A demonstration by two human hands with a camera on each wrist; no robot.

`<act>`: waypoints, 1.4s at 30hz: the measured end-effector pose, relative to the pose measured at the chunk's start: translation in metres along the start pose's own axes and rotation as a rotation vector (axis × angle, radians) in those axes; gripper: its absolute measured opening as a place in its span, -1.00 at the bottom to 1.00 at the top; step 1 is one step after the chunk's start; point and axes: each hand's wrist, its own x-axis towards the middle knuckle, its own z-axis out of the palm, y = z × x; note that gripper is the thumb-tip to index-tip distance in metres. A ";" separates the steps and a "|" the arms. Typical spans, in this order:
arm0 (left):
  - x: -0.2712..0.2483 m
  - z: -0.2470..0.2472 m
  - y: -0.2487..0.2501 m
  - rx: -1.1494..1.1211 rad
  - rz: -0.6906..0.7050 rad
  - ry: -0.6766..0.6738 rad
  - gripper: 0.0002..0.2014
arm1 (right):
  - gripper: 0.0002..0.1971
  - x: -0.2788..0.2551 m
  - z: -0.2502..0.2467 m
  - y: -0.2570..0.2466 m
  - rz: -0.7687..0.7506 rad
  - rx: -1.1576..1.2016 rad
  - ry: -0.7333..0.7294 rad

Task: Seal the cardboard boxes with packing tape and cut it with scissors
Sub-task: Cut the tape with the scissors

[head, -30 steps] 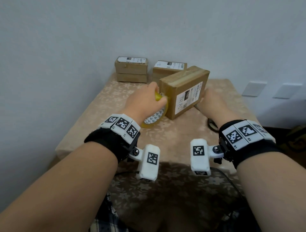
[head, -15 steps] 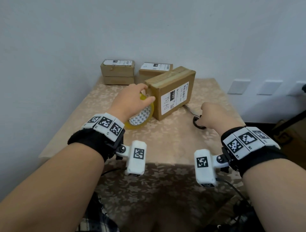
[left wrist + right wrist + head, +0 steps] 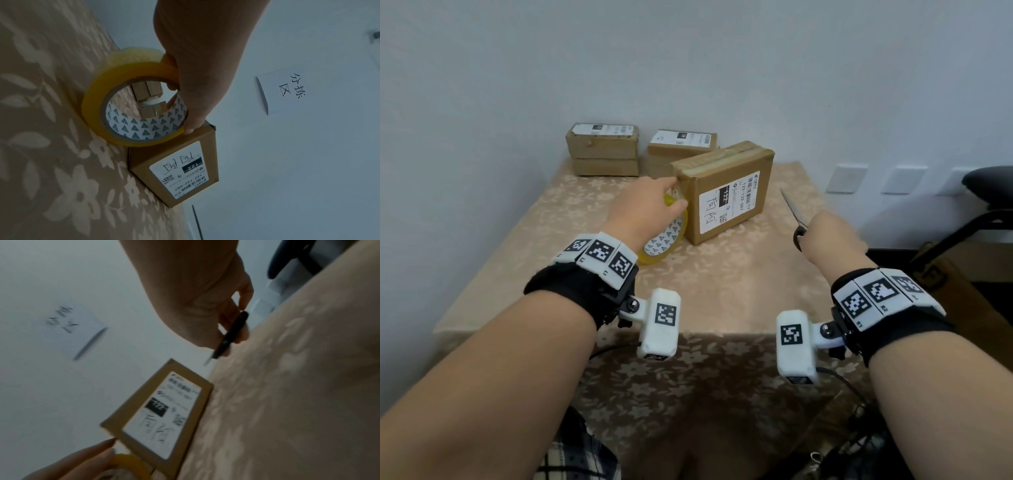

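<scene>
A cardboard box with a white shipping label stands on edge in the middle of the table, tape along its top seam. My left hand grips a yellow roll of packing tape held against the box's left end; the fingers pass through the roll's core. To the right of the box, my right hand grips the black handles of the scissors raised off the table, blades pointing up and away. The right wrist view is blurred, showing the scissors in the fingers.
Stacked small boxes and another box sit at the back by the wall. The table wears a beige flowered cloth. A dark chair stands at the right. A paper note hangs on the wall.
My right hand left the box's right side, took the scissors from the table and lifted them. My left hand kept the tape roll at the box's left end.
</scene>
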 end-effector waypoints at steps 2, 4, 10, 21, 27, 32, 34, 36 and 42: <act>0.000 0.000 0.002 0.002 0.004 0.000 -0.46 | -0.82 0.002 0.004 0.000 -0.007 0.157 0.054; 0.001 0.001 0.003 -0.011 0.016 -0.014 -0.45 | -0.69 0.002 0.002 -0.011 -0.068 0.334 0.138; 0.002 -0.001 0.003 -0.008 0.062 -0.040 -0.44 | -0.55 -0.018 -0.007 -0.083 -0.428 0.562 0.246; -0.005 -0.013 -0.011 -0.156 0.088 -0.068 -0.58 | -0.56 0.003 0.021 -0.125 -0.529 0.232 0.292; -0.008 -0.026 -0.014 -0.133 0.060 -0.075 -0.68 | -0.54 0.007 0.027 -0.125 -0.521 0.270 0.301; -0.016 -0.038 -0.017 -0.125 0.032 -0.094 -0.73 | -0.56 0.006 0.029 -0.125 -0.522 0.276 0.291; -0.018 -0.038 -0.017 -0.051 0.037 -0.149 -0.73 | -0.56 0.005 0.029 -0.124 -0.524 0.282 0.284; -0.020 -0.040 -0.019 -0.030 0.043 -0.151 -0.73 | -0.56 0.004 0.029 -0.123 -0.526 0.290 0.277; -0.022 -0.038 -0.019 -0.020 0.051 -0.127 -0.71 | -0.57 0.003 0.029 -0.124 -0.522 0.305 0.278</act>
